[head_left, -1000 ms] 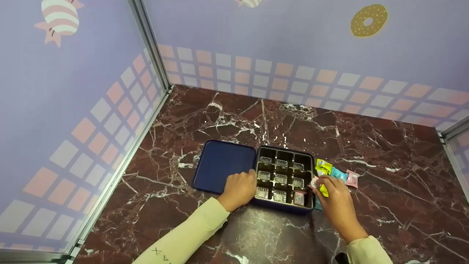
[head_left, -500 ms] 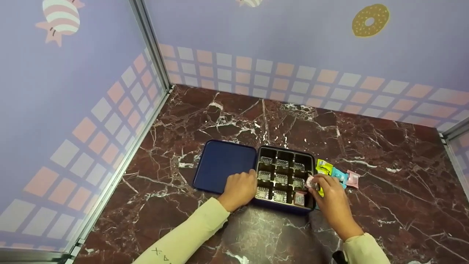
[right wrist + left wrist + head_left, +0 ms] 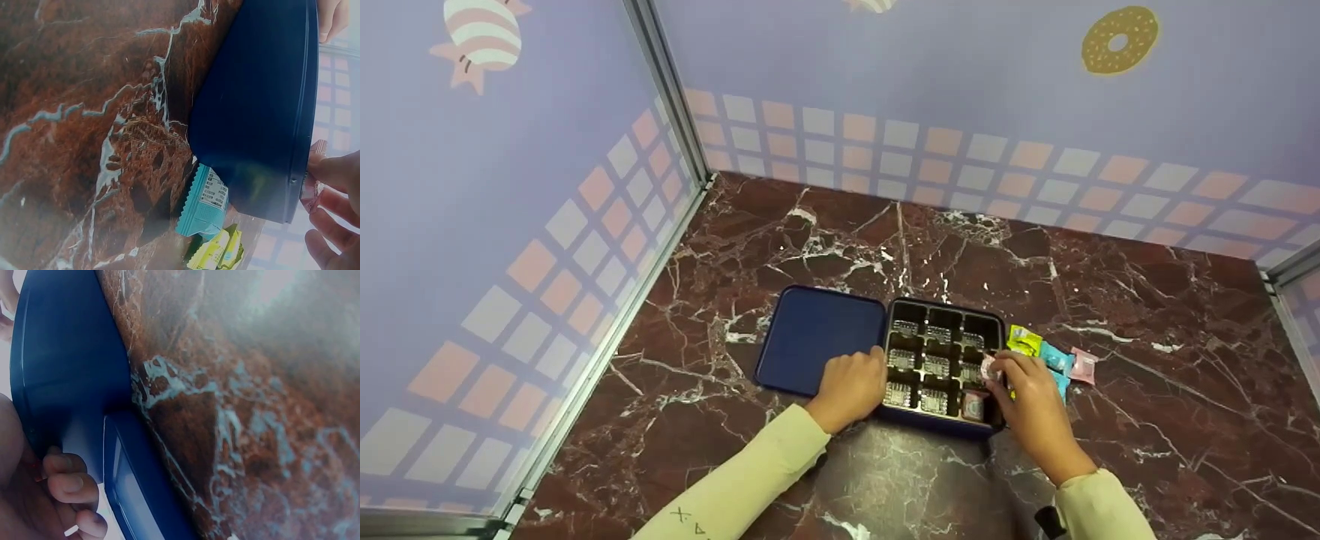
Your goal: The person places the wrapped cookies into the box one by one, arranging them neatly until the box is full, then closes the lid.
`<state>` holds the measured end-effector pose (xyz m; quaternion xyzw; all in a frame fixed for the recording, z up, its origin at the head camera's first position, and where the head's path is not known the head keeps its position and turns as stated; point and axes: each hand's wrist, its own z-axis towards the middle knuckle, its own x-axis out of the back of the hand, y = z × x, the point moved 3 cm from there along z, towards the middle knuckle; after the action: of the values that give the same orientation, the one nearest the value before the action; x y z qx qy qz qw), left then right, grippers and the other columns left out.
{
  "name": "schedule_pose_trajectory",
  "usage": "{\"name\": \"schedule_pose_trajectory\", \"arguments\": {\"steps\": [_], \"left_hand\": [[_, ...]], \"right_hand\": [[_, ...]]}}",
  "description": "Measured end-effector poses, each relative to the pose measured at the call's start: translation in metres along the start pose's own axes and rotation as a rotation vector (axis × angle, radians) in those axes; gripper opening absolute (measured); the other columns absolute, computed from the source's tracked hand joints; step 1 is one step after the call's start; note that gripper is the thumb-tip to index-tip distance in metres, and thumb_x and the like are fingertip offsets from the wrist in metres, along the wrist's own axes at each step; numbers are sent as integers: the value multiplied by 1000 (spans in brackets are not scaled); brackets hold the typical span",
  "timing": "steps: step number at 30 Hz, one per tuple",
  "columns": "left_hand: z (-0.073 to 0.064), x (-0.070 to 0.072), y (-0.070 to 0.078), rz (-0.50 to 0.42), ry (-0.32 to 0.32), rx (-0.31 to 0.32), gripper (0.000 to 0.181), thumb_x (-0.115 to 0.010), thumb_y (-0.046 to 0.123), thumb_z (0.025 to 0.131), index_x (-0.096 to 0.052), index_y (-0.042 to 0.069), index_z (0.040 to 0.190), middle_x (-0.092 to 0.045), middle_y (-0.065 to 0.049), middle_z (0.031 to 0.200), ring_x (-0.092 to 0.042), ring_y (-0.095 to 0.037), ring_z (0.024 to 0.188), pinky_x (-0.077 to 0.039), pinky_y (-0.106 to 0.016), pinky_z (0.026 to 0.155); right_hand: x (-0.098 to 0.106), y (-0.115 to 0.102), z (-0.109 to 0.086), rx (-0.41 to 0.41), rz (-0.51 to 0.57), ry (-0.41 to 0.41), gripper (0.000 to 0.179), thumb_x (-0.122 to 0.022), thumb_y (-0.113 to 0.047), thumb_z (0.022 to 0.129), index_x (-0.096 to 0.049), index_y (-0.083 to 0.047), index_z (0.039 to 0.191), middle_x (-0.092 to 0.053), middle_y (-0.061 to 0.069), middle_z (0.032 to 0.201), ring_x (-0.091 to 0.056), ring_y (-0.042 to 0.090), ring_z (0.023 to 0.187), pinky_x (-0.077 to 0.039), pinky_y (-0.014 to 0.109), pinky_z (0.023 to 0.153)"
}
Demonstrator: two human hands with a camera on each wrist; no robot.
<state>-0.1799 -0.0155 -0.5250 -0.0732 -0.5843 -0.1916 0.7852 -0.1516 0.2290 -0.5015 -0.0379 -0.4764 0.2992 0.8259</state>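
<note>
A blue square tin (image 3: 937, 426) holds a dark tray divided into several compartments. Its front right compartment has a pink wrapped candy (image 3: 973, 406) in it; the others look bare. My left hand (image 3: 851, 386) grips the tin's left rim, its curled fingers (image 3: 73, 484) showing against the outer wall in the left wrist view. Between thumb and fingertips, my right hand (image 3: 1035, 405) pinches another pink wrapped candy (image 3: 988, 367) over the middle right compartment. The right wrist view shows this candy (image 3: 312, 194) at the tin's upper edge.
The blue lid (image 3: 825, 337) lies left of the tin. Right of it are yellow packets (image 3: 1024, 339), blue packets (image 3: 1056, 358) and a pink packet (image 3: 1083, 365), partly behind my right hand. Patterned panels (image 3: 960, 67) bound the dark marbled surface (image 3: 780, 225) at the back and sides.
My right hand has moved left with the pink candy, from beside the tin's right edge to over the middle right compartment. My left hand has stayed at the rim.
</note>
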Motion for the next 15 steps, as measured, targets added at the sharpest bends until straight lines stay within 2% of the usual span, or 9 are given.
{"name": "schedule_pose_trajectory", "arguments": {"steps": [15], "left_hand": [[-1, 0, 0, 9, 31, -1, 21, -49, 19, 94, -56, 12, 75, -64, -7, 57, -63, -26, 49, -47, -40, 43]], "right_hand": [[-5, 1, 5, -36, 23, -47, 21, -80, 2, 72, -65, -5, 86, -68, 15, 105, -60, 34, 97, -48, 46, 86]]}}
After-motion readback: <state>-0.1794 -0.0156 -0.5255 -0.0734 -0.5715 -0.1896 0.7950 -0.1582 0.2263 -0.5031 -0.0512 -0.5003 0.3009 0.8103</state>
